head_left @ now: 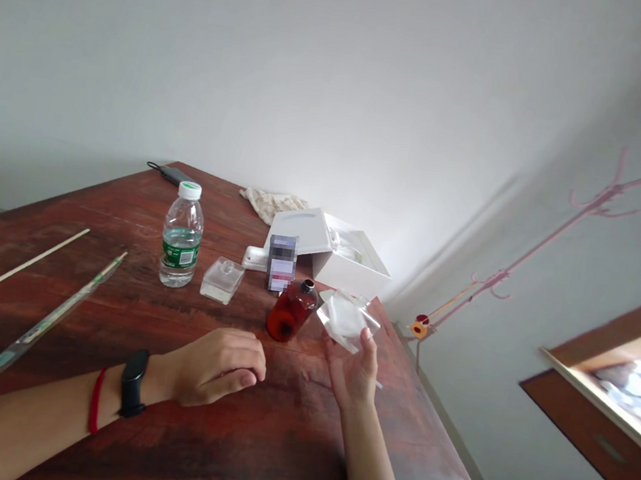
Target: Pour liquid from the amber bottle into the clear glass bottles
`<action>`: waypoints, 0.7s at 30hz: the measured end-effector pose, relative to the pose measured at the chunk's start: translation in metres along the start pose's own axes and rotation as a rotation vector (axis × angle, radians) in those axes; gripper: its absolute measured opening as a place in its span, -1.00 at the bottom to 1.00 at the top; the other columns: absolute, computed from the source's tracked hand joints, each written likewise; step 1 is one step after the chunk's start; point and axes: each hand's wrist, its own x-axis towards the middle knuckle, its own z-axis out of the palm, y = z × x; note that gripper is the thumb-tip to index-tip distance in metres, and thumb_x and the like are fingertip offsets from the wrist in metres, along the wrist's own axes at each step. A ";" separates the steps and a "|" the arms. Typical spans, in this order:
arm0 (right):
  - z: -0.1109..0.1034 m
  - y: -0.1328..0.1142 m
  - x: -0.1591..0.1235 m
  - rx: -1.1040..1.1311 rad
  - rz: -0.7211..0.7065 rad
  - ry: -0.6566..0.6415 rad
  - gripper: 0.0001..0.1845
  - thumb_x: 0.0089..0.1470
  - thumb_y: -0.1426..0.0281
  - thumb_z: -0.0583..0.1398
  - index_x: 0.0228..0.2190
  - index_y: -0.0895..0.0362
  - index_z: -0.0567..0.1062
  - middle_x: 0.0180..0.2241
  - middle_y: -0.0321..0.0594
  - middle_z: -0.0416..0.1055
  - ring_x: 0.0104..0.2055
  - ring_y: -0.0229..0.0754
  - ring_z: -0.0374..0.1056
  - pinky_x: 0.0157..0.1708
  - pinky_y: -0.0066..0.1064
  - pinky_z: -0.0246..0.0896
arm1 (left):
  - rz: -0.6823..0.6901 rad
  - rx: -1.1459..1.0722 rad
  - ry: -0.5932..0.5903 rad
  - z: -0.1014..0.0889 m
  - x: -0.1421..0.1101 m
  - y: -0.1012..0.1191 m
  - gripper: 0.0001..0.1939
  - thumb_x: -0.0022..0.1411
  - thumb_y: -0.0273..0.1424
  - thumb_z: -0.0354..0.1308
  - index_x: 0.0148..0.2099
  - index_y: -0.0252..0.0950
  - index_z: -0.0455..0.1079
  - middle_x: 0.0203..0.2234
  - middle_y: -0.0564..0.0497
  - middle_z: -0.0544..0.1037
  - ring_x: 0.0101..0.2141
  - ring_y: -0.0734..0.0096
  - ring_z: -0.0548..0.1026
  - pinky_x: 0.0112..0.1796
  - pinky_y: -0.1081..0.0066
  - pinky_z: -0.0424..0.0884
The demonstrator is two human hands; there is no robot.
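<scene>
My right hand [351, 374] holds a clear plastic packet [347, 320] with something flat and white inside, between thumb and fingers, above the table's right side. My left hand [224, 369] is loosely curled, fingers together and palm down, over the tabletop; nothing shows in it. A dark band and a red cord circle that wrist. Between and beyond both hands stands a red-brown bottle [291, 311] with a narrow black neck. Left of it sits a square clear glass container [221, 280], and behind it a small box [281, 262] whose face is blurred out.
A half-full water bottle [182, 236] stands left of centre. A bare stick [25, 265] and wrapped chopsticks [60, 308] lie at left. An opened white box [347, 255], a cloth [272, 204] and a dark device [176, 174] are farther back. A pink coat rack [558, 232] leans at right.
</scene>
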 end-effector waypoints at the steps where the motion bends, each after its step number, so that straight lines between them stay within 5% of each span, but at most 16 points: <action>1: -0.001 0.000 0.001 0.005 0.005 0.002 -0.57 0.14 0.12 0.36 0.01 -0.01 0.61 -0.04 -0.27 0.68 -0.02 -0.08 0.60 -0.09 -0.28 0.58 | -0.001 -0.005 -0.004 0.000 0.000 -0.001 -0.21 0.58 0.12 -0.42 -0.14 -0.23 0.53 -0.28 -0.12 0.64 -0.26 0.17 0.56 -0.10 0.24 0.47; 21: -0.005 -0.001 0.005 0.090 0.070 -0.004 -0.59 0.13 0.14 0.39 -0.01 0.00 0.62 0.00 -0.26 0.69 0.08 -0.06 0.60 0.09 -0.20 0.56 | -0.004 0.049 -0.061 0.003 -0.001 -0.004 -0.22 0.60 0.09 -0.41 -0.17 -0.24 0.53 -0.33 -0.09 0.64 -0.31 0.19 0.57 -0.17 0.28 0.43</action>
